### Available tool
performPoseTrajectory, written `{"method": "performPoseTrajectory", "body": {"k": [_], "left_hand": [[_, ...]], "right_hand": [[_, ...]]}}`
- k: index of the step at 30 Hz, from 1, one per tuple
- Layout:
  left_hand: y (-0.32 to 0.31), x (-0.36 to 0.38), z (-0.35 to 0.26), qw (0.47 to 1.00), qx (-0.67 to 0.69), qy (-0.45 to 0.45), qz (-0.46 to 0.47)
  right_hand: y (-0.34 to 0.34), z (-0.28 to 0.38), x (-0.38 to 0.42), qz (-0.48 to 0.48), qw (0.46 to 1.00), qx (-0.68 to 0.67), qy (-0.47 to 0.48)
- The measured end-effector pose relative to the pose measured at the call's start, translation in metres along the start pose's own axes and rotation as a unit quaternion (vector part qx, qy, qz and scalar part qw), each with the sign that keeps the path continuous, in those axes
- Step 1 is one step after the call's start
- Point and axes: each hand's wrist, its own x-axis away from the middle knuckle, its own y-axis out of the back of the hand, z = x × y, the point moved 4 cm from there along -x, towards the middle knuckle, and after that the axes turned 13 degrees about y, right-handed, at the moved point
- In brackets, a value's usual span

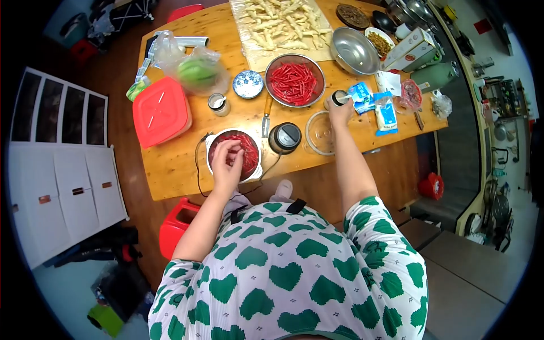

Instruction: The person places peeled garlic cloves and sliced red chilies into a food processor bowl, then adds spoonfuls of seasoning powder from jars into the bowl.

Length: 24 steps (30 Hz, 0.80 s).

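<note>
My left hand [228,157] is over a white-rimmed chopper bowl [256,168] of red chilies [250,153]. Its fingers are bent and drawn together, and whatever they may pinch is hidden. At the right, my right hand [340,115] is closed around a small glass jar [340,97] with a dark top and a white spoon handle sticking out. A glass bowl [321,134] stands just left of that wrist. The black motor head [285,137] of the chopper sits between my hands, its cord running toward the table's front edge.
A steel bowl of chilies [294,80], a knife [266,116], a patterned dish [248,84] and another jar [219,105] stand mid-table. Left is a red-lidded box [162,112]. Chicken feet [283,22] cover the back board. An empty steel bowl [355,51] and blue-white packets [386,115] lie right.
</note>
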Motion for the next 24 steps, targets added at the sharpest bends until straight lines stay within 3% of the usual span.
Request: {"method": "performPoseTrajectory", "body": {"k": [5, 9, 12, 14, 17, 18, 19, 22, 24], "left_hand": [[-0.014, 0.014, -0.023, 1.000, -0.022, 0.000, 0.007], [-0.019, 0.012, -0.035, 0.999, -0.038, -0.007, 0.011], [-0.027, 0.010, -0.054, 0.990, -0.107, -0.081, 0.042], [-0.034, 0.013, -0.083, 0.982, -0.141, -0.100, 0.071], [-0.038, 0.017, -0.101, 0.977, -0.122, -0.109, 0.136], [-0.035, 0.018, -0.098, 0.974, -0.149, -0.075, 0.154], [-0.030, 0.018, -0.085, 0.980, -0.134, -0.070, 0.129], [0.002, 0.020, -0.075, 0.990, -0.093, -0.058, 0.091], [0.024, 0.022, -0.071, 0.990, -0.093, -0.065, 0.085]], "right_hand": [[0.015, 0.009, -0.010, 0.030, 0.992, -0.123, 0.025], [0.084, 0.065, 0.004, -0.025, 0.981, -0.106, 0.163], [0.148, 0.136, 0.049, 0.062, 0.961, -0.157, 0.219], [0.168, 0.171, 0.086, 0.177, 0.934, -0.208, 0.231], [0.159, 0.202, 0.141, 0.301, 0.871, -0.343, 0.183], [0.154, 0.213, 0.158, 0.336, 0.841, -0.398, 0.147], [0.153, 0.221, 0.169, 0.354, 0.850, -0.345, 0.181], [0.129, 0.235, 0.186, 0.388, 0.770, -0.487, 0.139], [0.126, 0.245, 0.191, 0.362, 0.784, -0.466, 0.193]]}}
